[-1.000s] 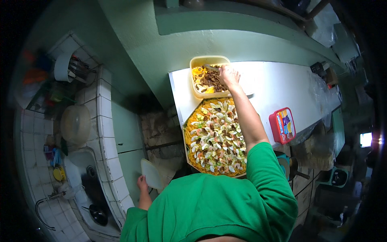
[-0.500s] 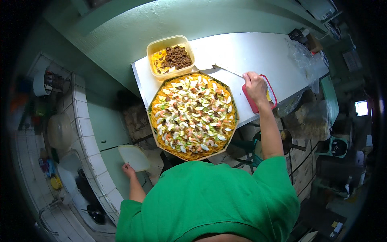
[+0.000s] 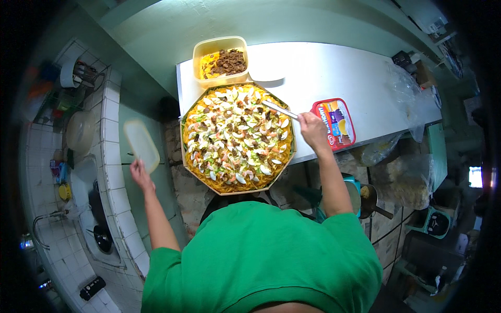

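In my right hand (image 3: 313, 129) is a long silvery utensil (image 3: 281, 110); whether it is a spoon or a fork cannot be made out. Its far end lies over a large octagonal tray (image 3: 183, 156) of orange noodles topped with sliced egg, shrimp, greens and brown bits. My left hand (image 3: 142, 175) grips the edge of a pale plastic lid (image 3: 142, 146), held out to the left of the tray. Behind the tray stands a yellowish plastic container (image 3: 222, 81) with dark brown shredded food and some yellow food inside.
A red-rimmed printed tub lid (image 3: 336, 124) lies on the white table (image 3: 365, 73), just beyond my right hand. Plastic bags (image 3: 407, 96) gather at the table's right end. On the left runs a tiled counter (image 3: 110, 141) with a sink (image 3: 86, 182). A pan (image 3: 368, 201) sits below right.
My right hand has brought the utensil left and nearer, from above the table to over the noodles. My left hand has raised the lid outward to the left. The view has shifted slightly.
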Demonstrator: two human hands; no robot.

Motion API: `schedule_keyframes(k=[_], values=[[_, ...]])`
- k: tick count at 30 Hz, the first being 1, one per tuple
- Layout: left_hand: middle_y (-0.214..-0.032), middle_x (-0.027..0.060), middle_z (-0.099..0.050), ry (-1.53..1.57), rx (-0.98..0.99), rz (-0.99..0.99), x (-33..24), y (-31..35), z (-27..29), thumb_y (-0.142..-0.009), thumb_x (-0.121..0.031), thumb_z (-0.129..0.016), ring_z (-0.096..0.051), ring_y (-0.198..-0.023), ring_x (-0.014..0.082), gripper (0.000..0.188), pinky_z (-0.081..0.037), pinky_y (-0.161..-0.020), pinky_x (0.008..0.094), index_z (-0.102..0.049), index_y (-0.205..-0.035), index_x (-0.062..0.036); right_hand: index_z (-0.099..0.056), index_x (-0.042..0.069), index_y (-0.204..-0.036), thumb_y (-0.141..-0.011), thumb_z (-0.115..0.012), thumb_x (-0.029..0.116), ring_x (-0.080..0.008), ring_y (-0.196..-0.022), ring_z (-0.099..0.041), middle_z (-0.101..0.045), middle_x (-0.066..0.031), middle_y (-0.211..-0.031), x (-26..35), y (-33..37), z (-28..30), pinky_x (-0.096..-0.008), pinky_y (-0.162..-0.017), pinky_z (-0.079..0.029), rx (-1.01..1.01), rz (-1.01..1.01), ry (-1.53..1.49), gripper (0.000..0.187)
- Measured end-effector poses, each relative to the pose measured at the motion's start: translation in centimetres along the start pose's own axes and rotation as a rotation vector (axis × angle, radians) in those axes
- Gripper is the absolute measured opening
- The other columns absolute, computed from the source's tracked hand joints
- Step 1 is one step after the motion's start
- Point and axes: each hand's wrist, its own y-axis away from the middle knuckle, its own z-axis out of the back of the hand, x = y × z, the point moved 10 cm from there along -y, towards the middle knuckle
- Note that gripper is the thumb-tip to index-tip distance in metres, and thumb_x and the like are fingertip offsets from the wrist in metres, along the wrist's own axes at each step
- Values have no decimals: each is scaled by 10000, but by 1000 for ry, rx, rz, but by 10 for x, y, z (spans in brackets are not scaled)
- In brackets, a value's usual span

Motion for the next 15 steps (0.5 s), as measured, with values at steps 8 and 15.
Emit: schedule_keyframes(k=[8, 15], values=[[-1249, 137, -615, -470, 525, -962, -147, 32, -268, -884, -67, -618, -551, -1192, 312, 141, -415, -1025, 404, -602, -1024, -68, -672, 2, -951, -957, -536, 274, -259, -687, -650, -655, -152, -719, -56, 54, 30, -372, -628, -471, -96, -263, -344, 305], [-1292, 134, -579, -765, 864, -1195, -116, 21, -389, -854, -109, -620, -528, -1203, 357, 170, -402, -1020, 438, -560, -1009, -74, -678, -11, -970, -954, -561, 276, -178, -669, -631, -656, -107, -710, -56, 122, 48, -313, -635, -480, -175, -445, -380, 310]])
